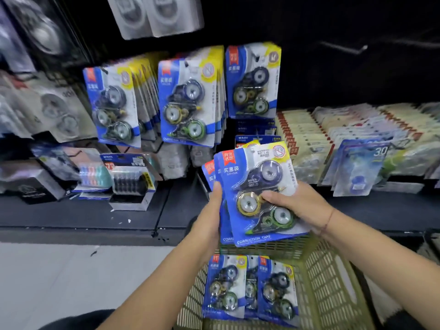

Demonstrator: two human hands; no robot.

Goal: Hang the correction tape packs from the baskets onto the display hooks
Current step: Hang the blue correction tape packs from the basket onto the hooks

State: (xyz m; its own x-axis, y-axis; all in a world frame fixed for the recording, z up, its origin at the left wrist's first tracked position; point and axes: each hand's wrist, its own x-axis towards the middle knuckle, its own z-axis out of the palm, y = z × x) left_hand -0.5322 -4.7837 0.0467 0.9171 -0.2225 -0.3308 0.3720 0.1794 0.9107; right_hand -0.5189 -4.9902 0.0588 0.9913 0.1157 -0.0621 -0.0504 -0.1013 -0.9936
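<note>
Broadly, a dark shelf (83,210) spans the view, with hanging correction tape packs (183,101) in rows on the display above it. Lower right, a yellow-green mesh basket (333,277) contains more packs (226,287). Just above the basket is a held stack (252,172) of packs, upright. The left grip (212,210) curls round its left edge, while the right grip (297,206) pinches the front pack, thumb on the blister.

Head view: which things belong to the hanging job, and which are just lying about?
Job: held correction tape packs, left hand, right hand, basket, basket packs, hung packs, bare hook.
Lying about: boxed black rolls, shelf sachets, blue pack marked 30.
</note>
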